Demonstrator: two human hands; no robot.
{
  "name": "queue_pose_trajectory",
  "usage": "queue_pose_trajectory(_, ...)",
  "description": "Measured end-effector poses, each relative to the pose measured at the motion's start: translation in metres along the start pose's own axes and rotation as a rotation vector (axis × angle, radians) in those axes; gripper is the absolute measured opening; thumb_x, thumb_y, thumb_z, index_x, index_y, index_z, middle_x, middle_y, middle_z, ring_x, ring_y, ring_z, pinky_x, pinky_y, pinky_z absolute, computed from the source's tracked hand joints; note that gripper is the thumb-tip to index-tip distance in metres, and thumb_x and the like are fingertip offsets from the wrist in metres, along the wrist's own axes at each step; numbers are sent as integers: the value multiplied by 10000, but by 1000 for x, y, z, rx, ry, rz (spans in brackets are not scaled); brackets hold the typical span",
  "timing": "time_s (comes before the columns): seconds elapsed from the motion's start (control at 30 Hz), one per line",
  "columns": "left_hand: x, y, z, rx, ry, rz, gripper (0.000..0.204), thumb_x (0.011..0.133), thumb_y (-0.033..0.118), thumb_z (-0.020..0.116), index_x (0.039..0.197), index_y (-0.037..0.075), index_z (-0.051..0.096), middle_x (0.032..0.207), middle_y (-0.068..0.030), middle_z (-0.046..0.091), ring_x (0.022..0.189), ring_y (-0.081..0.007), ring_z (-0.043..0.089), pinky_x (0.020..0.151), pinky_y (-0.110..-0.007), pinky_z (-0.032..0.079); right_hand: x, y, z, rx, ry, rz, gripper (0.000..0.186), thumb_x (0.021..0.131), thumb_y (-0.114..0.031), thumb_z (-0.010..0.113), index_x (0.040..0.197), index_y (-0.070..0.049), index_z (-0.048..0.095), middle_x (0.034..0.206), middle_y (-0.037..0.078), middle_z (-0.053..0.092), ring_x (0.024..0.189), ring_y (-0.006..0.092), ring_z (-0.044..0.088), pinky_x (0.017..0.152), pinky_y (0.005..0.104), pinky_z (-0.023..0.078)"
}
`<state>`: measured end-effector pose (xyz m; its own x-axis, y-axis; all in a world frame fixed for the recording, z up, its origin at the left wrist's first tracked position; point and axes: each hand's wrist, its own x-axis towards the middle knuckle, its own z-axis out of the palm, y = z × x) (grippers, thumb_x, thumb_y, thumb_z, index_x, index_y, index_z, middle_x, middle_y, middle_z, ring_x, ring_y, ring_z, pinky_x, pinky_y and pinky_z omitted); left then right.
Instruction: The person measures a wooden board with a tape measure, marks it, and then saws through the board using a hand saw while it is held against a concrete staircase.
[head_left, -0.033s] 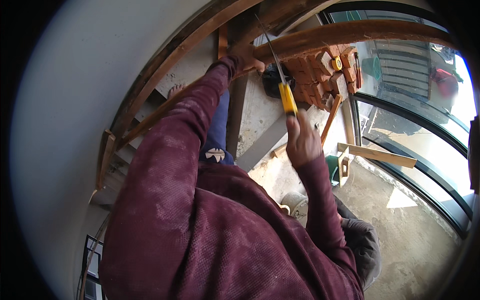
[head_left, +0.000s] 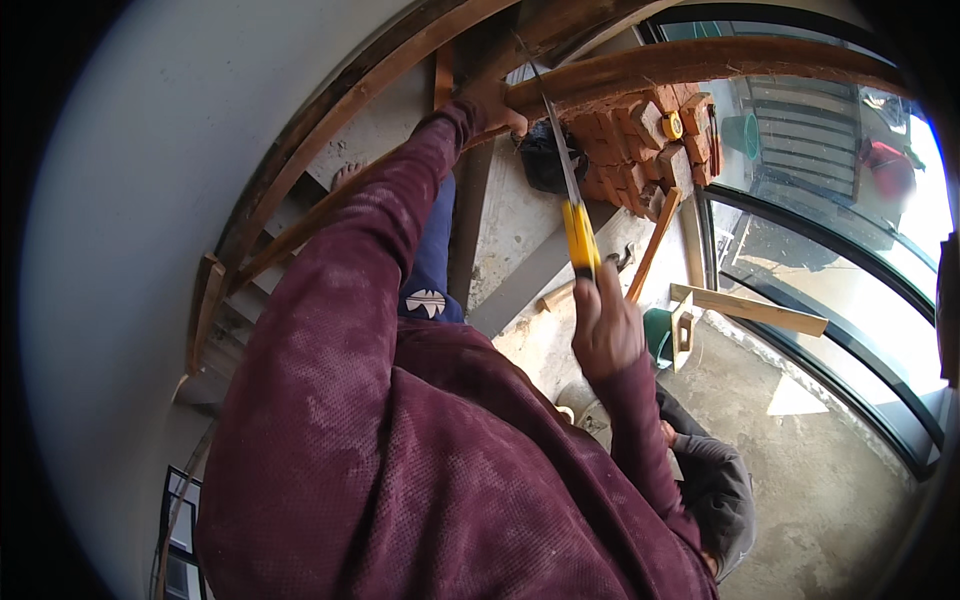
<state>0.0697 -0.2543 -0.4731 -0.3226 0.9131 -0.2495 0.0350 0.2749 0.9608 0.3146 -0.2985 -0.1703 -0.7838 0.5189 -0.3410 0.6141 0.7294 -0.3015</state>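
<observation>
Yellow-handled saw (head_left: 570, 200) in right hand (head_left: 605, 330) points up-left toward curved beam (head_left: 640, 70).

No packages, labels, signs or screens can be made out anywhere around the curved wooden rail (head_left: 700, 62); only building materials and tools are seen near it.

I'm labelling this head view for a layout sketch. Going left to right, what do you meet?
White curved wall → left hand on the wooden rail → yellow-handled saw in the right hand → brick stack → curved window.
</observation>
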Motion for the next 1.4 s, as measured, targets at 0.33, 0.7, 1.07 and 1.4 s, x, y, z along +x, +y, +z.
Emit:
queue_pose_trajectory(0.33, 32, 12, 27, -30, -52, 127, 516, 523, 403, 746, 906, 57, 732, 853, -155, 703, 794, -281, 676, 741, -358, 505, 74, 19, 10, -75, 120, -51, 260, 987, -311, 447, 974, -56, 495, 683, 253, 579, 653, 443, 587, 563, 517, 454)
queue_pose_trajectory(0.7, 17, 25, 41, 115, -23, 98, 484, 537, 382, 760, 915, 81, 743, 878, -157, 707, 851, -273, 676, 777, -345, 505, 98, 22, 15, -107, 157, -124, 278, 1023, -266, 363, 921, -28, 464, 692, 232, 531, 681, 475, 509, 583, 528, 388)
queue_pose_trajectory(1.07, 28, 33, 55, 45, -86, 120, 549, 513, 400, 768, 907, 22, 722, 871, -197, 698, 826, -294, 681, 752, -362, 515, 105, 35, 23, -94, 231, 15, 262, 993, -286, 443, 946, -32, 489, 689, 274, 574, 673, 476, 565, 564, 544, 418)
queue_pose_trajectory(1.4, -3, 24, 24, 15, -3, 52, 461, 520, 370, 759, 867, 67, 735, 799, -144, 698, 763, -263, 671, 708, -355, 504, 43, 25, 12, 4, 56, 16, 289, 1000, -286, 400, 974, -20, 512, 683, 256, 543, 667, 482, 541, 579, 507, 417)
